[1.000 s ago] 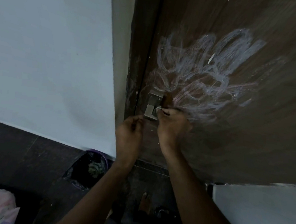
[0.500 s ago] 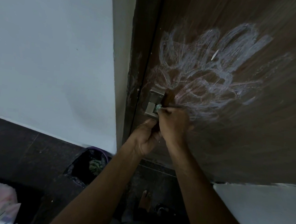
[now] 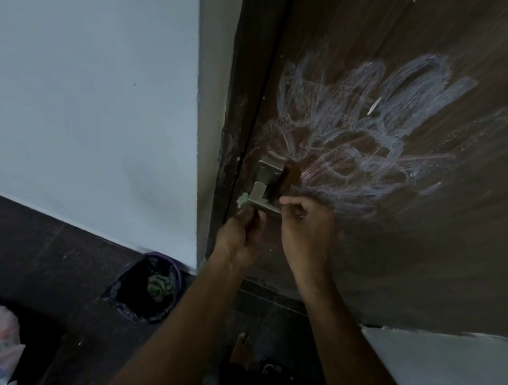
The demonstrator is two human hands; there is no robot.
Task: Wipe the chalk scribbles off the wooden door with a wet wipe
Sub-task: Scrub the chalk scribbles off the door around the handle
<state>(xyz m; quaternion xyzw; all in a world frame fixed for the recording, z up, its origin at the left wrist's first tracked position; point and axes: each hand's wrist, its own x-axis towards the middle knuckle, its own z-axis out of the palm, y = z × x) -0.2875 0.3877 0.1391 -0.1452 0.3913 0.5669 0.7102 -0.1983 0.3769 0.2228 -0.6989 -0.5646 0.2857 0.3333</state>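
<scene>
Wooden door, chalk scribbles above both my hands.
Left hand pinches wet wipe at handle; right hand curled, grip unclear.

Both forearms are seen bare, with no sleeves reaching the wrists. The left hand and right hand are ungloved, and one bare foot is shown below them.

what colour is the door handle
Brushed silver-grey metal; the door handle shows best in the head view, the only one.
</scene>
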